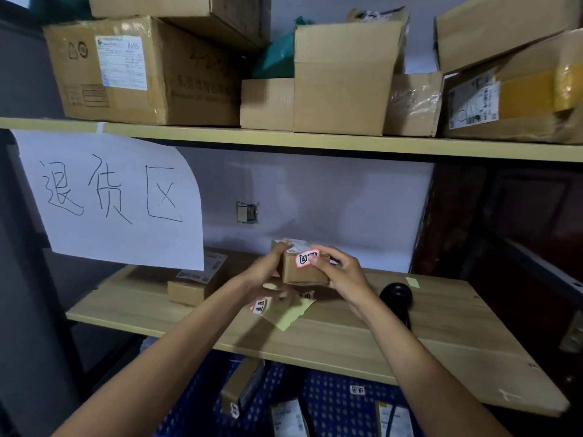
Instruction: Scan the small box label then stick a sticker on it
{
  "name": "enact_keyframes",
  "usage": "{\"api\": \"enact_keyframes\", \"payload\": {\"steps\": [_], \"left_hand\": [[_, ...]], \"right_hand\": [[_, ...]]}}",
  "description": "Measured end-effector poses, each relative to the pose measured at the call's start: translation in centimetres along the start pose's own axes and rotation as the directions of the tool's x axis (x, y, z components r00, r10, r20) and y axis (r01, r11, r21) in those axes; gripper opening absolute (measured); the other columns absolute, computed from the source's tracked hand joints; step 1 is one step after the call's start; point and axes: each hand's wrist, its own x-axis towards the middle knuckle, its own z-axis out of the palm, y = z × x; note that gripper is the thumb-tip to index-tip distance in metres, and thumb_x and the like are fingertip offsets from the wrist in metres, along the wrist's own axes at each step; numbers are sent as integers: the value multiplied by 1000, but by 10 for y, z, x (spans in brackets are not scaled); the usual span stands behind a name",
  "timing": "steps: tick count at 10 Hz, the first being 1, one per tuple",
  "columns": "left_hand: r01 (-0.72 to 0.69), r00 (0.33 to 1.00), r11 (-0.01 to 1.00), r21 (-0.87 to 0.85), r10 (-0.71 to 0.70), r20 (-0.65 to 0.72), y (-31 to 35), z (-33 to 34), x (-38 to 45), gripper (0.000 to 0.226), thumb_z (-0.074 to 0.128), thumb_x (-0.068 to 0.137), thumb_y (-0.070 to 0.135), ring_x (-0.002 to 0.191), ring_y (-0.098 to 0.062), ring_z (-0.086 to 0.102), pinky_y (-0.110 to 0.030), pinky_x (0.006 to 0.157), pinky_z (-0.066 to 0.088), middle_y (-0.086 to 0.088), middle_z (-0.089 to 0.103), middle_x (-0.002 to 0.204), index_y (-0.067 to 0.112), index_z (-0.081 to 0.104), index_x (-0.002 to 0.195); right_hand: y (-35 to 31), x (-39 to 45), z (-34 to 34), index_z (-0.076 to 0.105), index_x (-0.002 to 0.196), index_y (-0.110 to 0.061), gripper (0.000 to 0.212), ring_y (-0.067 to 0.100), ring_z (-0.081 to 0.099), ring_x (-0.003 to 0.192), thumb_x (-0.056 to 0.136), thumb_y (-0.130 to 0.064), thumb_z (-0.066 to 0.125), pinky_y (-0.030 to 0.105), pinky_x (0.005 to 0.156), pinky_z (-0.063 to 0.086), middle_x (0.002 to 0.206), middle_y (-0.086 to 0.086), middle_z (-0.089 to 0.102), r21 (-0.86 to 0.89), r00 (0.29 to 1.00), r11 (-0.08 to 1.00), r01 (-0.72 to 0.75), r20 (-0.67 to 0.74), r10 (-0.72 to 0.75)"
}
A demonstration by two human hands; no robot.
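Note:
A small brown cardboard box [302, 272] with a white label on its top is held above the wooden shelf [410, 335]. My left hand [268, 272] grips its left side and bottom. My right hand [344, 272] holds its right side, fingertips pressing a red-bordered white sticker [305, 257] onto the box's front upper edge. Below the hands lies a yellow backing sheet [288, 313] with another sticker [259, 305] on it. A black handheld scanner [397, 299] rests on the shelf to the right.
Another labelled box [192, 285] sits on the shelf at left, under a hanging paper sign [110, 197]. Large cartons [142, 70] fill the upper shelf. A blue crate [328, 402] with several small boxes stands below. A dark cabinet [504, 231] is at right.

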Motion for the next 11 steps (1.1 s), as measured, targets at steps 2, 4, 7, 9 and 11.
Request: {"api": "enact_keyframes", "payload": {"steps": [2, 4, 7, 9, 11], "left_hand": [[-307, 952, 915, 260, 292, 98, -1, 10, -43, 75, 61, 81, 61, 121, -16, 53, -29, 96, 44, -2, 53, 136, 22, 42, 143], [-233, 969, 899, 371, 182, 168, -19, 1, -94, 56, 68, 83, 46, 93, -13, 63, -31, 78, 52, -8, 65, 117, 26, 52, 133], [-237, 966, 837, 493, 148, 213, -58, -17, -169, 62, 73, 70, 60, 98, -8, 64, -33, 89, 54, 7, 65, 116, 34, 59, 125], [-214, 905, 724, 656, -107, 413, -82, -24, -185, 46, 60, 83, 59, 83, -22, 69, -38, 74, 57, -4, 72, 97, 28, 62, 117], [-180, 944, 665, 725, -89, 316, -132, -16, -107, 58, 68, 80, 43, 104, -27, 61, -33, 83, 48, -11, 63, 121, 12, 54, 127]], "right_hand": [[-8, -28, -5, 77, 98, -21, 19, 30, 70, 102, 79, -23, 76, 56, 94, 53, 105, 8, 75, -19, 995, 998, -66, -75, 64], [-11, -84, -4, 70, 104, -25, 20, 19, 68, 83, 86, -15, 70, 46, 85, 58, 97, 8, 71, -53, 984, 983, -176, 26, 178], [-18, -185, 5, 70, 115, -26, 26, 7, 70, 98, 91, -21, 64, 30, 72, 61, 113, 5, 72, -132, 966, 975, -181, 162, 202], [10, -211, 12, 69, 111, -25, 20, 18, 71, 99, 93, -23, 61, 36, 78, 62, 112, 5, 70, -161, 888, 921, -353, 252, 385], [56, -172, 24, 41, 143, -15, 49, 26, 46, 132, 96, -15, 54, 30, 101, 40, 148, 11, 44, -402, 842, 808, -431, 142, 520]]}}
